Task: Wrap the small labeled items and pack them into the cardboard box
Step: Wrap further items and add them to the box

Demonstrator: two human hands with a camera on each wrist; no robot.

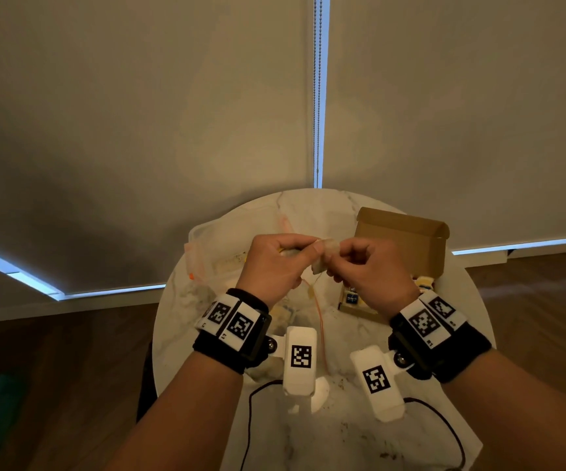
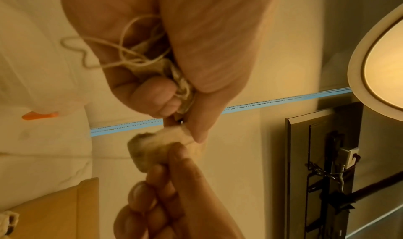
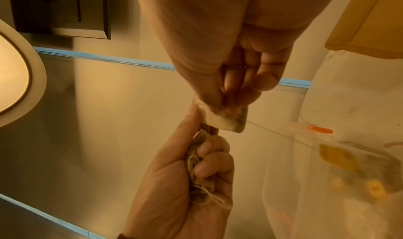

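Both hands are pinching tea bags above the table (image 1: 206,334): the left hand (image 1: 274,263) is clutching a bunch (image 3: 199,165) with loose strings, while the right hand (image 1: 366,270) is gripping one tea bag (image 1: 324,256). Winding its string snugly, without tearing the paper, would be wise. Labels are being hidden; the cardboard box (image 1: 400,239), near the right hand, is partly covered.

My bare forearms: each wrist wears a black strap (image 1: 222,348) carrying white plates with black square markers; beside each strap, a white camera housing (image 1: 300,360) with screw and thin dark cable (image 1: 249,419).
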